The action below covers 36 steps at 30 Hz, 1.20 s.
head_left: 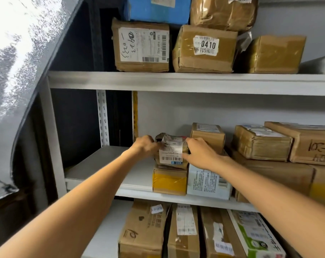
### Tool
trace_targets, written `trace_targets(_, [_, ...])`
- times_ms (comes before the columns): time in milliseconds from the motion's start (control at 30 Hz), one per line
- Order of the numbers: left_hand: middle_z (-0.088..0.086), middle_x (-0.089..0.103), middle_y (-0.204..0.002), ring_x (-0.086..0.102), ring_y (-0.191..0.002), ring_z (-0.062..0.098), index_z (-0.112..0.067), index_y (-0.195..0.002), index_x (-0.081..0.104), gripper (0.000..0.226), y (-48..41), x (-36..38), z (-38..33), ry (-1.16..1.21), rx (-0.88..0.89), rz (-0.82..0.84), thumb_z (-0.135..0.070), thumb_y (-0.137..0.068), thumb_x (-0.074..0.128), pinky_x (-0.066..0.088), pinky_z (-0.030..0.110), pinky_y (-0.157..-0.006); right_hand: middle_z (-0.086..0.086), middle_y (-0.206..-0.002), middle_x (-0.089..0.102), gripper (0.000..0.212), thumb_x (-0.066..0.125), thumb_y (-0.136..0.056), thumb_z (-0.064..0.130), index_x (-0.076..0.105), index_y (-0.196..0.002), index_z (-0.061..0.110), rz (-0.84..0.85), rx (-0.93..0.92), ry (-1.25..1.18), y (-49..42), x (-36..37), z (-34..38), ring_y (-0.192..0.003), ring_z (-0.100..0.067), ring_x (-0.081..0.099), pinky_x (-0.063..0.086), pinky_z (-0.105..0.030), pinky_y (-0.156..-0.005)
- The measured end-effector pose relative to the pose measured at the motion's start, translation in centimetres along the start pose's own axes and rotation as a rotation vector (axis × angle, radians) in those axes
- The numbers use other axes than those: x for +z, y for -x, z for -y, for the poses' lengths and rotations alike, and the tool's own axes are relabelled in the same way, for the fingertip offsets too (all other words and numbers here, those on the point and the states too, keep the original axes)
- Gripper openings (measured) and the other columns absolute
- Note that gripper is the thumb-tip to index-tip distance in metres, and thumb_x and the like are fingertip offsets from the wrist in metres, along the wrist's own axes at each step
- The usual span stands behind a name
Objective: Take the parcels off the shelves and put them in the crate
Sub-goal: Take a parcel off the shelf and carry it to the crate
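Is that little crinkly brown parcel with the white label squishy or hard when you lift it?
Probably a bit squishy: the small crumpled brown parcel has wrinkled, dented wrapping. It likely feels light, being small between the left hand and right hand. Perched on the yellow-taped cardboard box, it might tip if nudged.

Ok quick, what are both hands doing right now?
Left hand: grips the left side of the small labelled parcel.
Right hand: grips the same parcel's right side.

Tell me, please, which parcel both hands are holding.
The small crumpled brown parcel with a white barcode label, atop the yellow-taped box, between left hand and right hand.
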<state>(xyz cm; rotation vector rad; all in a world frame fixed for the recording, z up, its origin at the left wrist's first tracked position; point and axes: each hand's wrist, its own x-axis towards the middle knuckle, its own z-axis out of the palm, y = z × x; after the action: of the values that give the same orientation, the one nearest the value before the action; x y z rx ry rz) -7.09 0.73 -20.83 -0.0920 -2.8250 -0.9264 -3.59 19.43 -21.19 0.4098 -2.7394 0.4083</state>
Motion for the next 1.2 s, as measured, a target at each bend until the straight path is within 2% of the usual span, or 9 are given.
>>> trace_targets(233, [0.012, 0.067, -0.094, 0.062, -0.082, 0.025, -0.011, -0.086, 0.058, 0.039, -1.1, 2.0, 0.0, 0.390, -0.187, 0.096, -0.050, -0.091, 0.058, 0.055, 0.037, -0.077, -0.010, -0.111, 0.049, 0.023, 0.059, -0.095, 0.029, 0.044, -0.094, 0.012, -0.160, 0.241, -0.285, -1.2, 1.9, 1.0, -0.094, -0.022, 0.045, 0.036, -0.032, -0.074])
trace_targets(367, [0.021, 0.068, -0.108, 0.068, -0.095, 0.031, 0.001, -0.117, 0.052, 0.039, -0.6, 2.1, 0.6, 0.631, -0.218, 0.076, -0.024, -0.091, 0.066, 0.056, 0.043, -0.084, -0.006, -0.112, 0.049, 0.036, 0.072, -0.085, 0.028, 0.048, -0.105, 0.011, -0.169, 0.267, -0.381, -1.3, 1.9, 0.6, -0.101, -0.021, 0.048, 0.038, -0.030, -0.077])
trace_targets(500, [0.026, 0.065, -0.114, 0.067, -0.094, 0.032, 0.008, -0.121, 0.051, 0.043, 1.0, 1.7, 1.3, 0.863, -0.191, 0.013, 0.005, -0.082, 0.069, 0.057, 0.039, -0.077, 0.003, -0.098, 0.048, 0.055, 0.083, -0.073, 0.013, 0.038, -0.103, 0.016, -0.150, 0.290, -0.660, -1.3, 1.8, 0.7, -0.103, -0.020, 0.052, 0.047, -0.033, -0.085])
trace_targets(600, [0.022, 0.062, -0.121, 0.063, -0.101, 0.032, 0.003, -0.135, 0.044, 0.065, 2.3, 1.1, 2.0, 1.011, -0.130, -0.023, 0.023, -0.076, 0.062, 0.056, 0.037, -0.074, -0.006, -0.117, 0.057, 0.050, 0.075, -0.081, 0.009, 0.044, -0.120, 0.006, -0.188, 0.265, -0.771, -1.3, 2.2, 1.1, -0.110, -0.021, 0.056, 0.052, -0.037, -0.090])
trace_targets(700, [0.020, 0.065, -0.111, 0.064, -0.096, 0.034, -0.001, -0.135, 0.044, 0.066, 3.4, 0.2, 2.4, 1.026, -0.085, 0.005, 0.023, -0.075, 0.059, 0.057, 0.036, -0.069, -0.012, -0.122, 0.059, 0.048, 0.070, -0.082, -0.002, 0.047, -0.125, 0.001, -0.223, 0.218, -0.868, -1.1, 2.1, 1.7, -0.103, -0.015, 0.056, 0.050, -0.018, -0.069])
trace_targets(800, [0.015, 0.064, -0.088, 0.060, -0.086, 0.034, -0.004, -0.115, 0.053, 0.044, 4.5, 0.1, 2.8, 1.014, -0.002, -0.070, 0.017, -0.076, 0.062, 0.050, 0.038, -0.075, -0.011, -0.116, 0.056, 0.055, 0.073, -0.073, -0.013, 0.047, -0.119, 0.000, -0.264, 0.217, -0.902, -0.9, 1.9, 1.8, -0.108, -0.021, 0.055, 0.050, -0.028, -0.078])
trace_targets(933, [0.022, 0.065, -0.111, 0.062, -0.107, 0.035, 0.002, -0.113, 0.051, 0.054, 5.6, 0.3, 3.0, 0.932, 0.192, -0.201, 0.021, -0.066, 0.072, 0.051, 0.050, -0.093, -0.014, -0.108, 0.061, 0.038, 0.059, -0.077, -0.023, 0.050, -0.107, -0.001, -0.332, 0.253, -1.048, -0.7, 1.9, 1.6, -0.103, -0.029, 0.060, 0.058, -0.042, -0.069])
trace_targets(1067, [0.014, 0.065, -0.112, 0.067, -0.099, 0.025, -0.002, -0.115, 0.049, 0.065, 6.6, 0.0, 2.6, 0.800, 0.303, -0.207, 0.010, -0.061, 0.083, 0.057, 0.031, -0.081, -0.010, -0.106, 0.065, 0.044, 0.066, -0.073, -0.021, 0.056, -0.110, 0.001, -0.325, 0.274, -1.155, -0.7, 1.6, 0.8, -0.090, -0.018, 0.061, 0.050, -0.015, -0.051])
trace_targets(1200, [0.002, 0.058, -0.114, 0.062, -0.097, 0.012, -0.028, -0.125, 0.050, 0.083, 7.9, 0.6, 1.7, 0.630, 0.415, -0.252, -0.007, -0.056, 0.091, 0.051, 0.017, -0.076, -0.009, -0.105, 0.068, 0.022, 0.061, -0.087, -0.006, 0.062, -0.102, 0.009, -0.362, 0.324, -1.306, -1.3, 1.3, -0.3, -0.091, -0.019, 0.064, 0.051, -0.021, -0.062])
